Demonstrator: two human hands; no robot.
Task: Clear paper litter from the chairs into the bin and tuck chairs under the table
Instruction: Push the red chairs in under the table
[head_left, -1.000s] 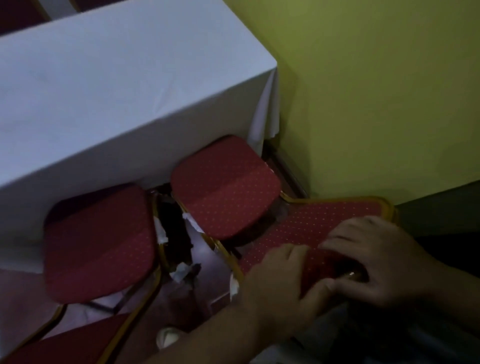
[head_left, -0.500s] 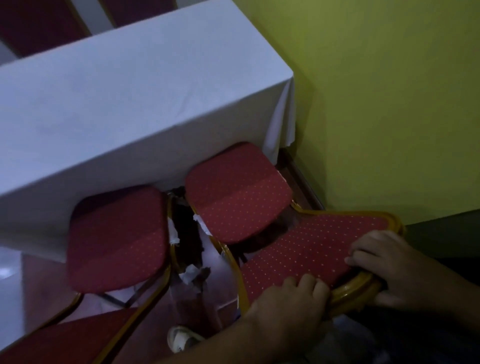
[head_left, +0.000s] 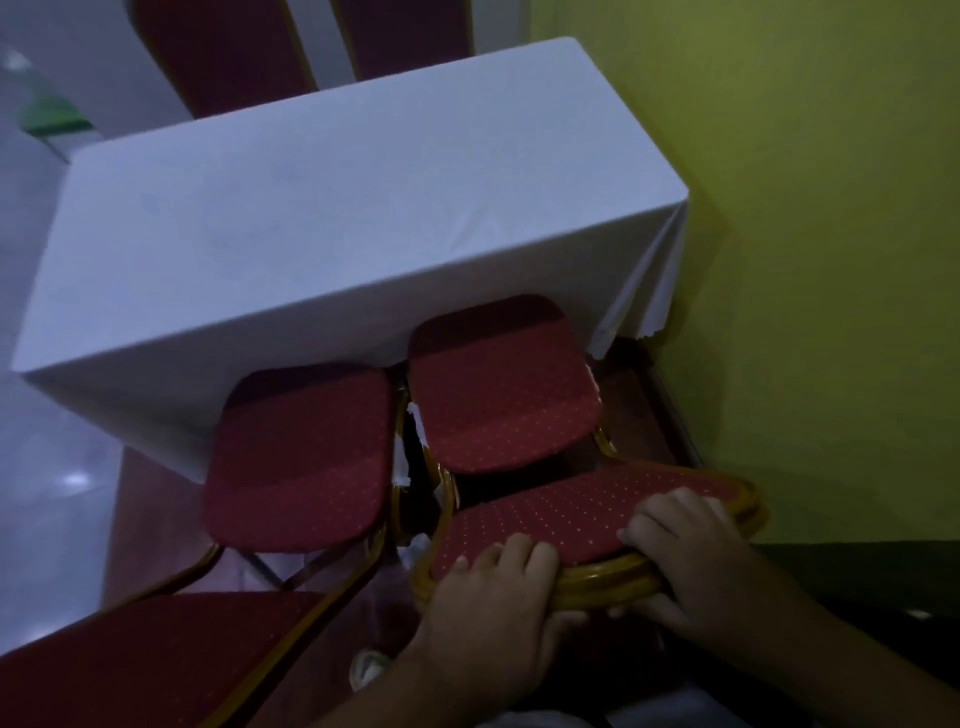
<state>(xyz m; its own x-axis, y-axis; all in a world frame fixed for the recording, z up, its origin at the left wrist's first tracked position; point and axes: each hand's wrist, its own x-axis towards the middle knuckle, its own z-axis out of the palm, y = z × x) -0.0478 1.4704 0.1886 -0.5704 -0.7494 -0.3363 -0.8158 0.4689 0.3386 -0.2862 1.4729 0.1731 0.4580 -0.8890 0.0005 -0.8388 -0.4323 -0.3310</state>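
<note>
Yellow-green wall (head_left: 805, 208) closes off the right side of a dim room, and against it stands the long worktop draped in a white cloth (head_left: 337, 218). Two red dotted padded chairs with gold metal frames sit at its near edge. The right-hand chair (head_left: 498, 395) has its seat partly under the cloth; the left-hand chair (head_left: 301, 457) is only just touching it. Both seats look free of litter, though white paper scraps (head_left: 402, 467) cling in the gap between them. No bin is in view. The left hand (head_left: 493, 597) and right hand (head_left: 691, 551) both have their fingers clenched over the gold-rimmed backrest (head_left: 582, 514) of the right-hand chair. Tucking seems underway, roughly half done; the scraps and the left-hand chair remain.
</note>
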